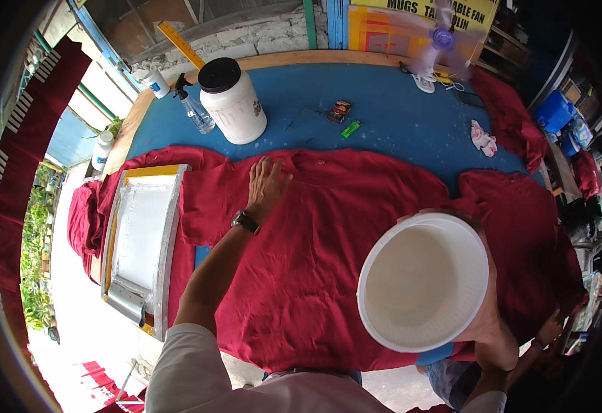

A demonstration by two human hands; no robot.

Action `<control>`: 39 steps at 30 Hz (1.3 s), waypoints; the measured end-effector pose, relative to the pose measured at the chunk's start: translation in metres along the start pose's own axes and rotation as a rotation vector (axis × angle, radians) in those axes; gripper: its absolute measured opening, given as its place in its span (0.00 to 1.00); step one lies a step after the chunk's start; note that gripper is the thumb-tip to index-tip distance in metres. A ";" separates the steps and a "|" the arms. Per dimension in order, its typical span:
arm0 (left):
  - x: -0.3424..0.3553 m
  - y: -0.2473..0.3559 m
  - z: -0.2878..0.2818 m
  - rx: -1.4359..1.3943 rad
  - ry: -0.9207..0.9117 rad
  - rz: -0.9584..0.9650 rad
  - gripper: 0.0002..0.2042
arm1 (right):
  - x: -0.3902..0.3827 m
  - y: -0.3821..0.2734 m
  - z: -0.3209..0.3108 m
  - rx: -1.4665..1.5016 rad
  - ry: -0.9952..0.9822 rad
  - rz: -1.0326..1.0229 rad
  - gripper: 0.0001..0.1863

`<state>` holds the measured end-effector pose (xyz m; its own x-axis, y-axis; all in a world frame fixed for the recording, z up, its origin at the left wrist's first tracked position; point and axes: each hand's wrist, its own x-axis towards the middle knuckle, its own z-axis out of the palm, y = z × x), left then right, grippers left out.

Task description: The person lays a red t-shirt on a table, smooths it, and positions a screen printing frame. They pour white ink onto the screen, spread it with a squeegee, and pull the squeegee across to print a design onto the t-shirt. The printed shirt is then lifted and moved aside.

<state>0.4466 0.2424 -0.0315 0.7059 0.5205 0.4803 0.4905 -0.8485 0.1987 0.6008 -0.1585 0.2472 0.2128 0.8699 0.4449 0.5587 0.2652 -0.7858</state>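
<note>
Strong daylight from left of left hand [266, 189]; ground [70, 241] out that way burnt near white. Red shirt [314, 255] under that hand softly lit, shallow shadows in folds. White tub [421, 282] at right hand [487, 320]: pale rim, greyer inside. Past right hand, dim; detail lost. Ahead of the 2 hands: fan [442, 39] motion-blurred, table [294, 76] bowed at far edge. Black vignette all round.

A shirt-printing workshop, shown by red shirts [328, 234] spread over a blue table [294, 93] and a framed printing screen [138, 227] at left.
</note>
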 end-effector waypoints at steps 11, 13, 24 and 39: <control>-0.367 0.130 -0.164 0.027 -0.444 -0.480 0.37 | -0.071 -0.128 0.009 -0.050 0.002 -0.261 0.29; -0.411 0.118 -0.188 0.035 -0.396 -0.639 0.35 | -0.081 -0.144 0.010 -0.110 -0.018 -0.320 0.26; -0.500 0.070 -0.188 -0.677 0.218 -1.290 0.51 | -0.097 -0.219 0.026 -0.221 -0.162 -0.542 0.20; -0.499 0.013 -0.189 -0.591 0.019 -1.273 0.48 | -0.118 -0.256 -0.014 -0.326 -0.337 -0.557 0.32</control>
<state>0.0047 -0.0461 -0.1072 -0.0632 0.9555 -0.2883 0.4920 0.2811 0.8239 0.4440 -0.3351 0.4014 -0.4015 0.7367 0.5441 0.7339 0.6142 -0.2902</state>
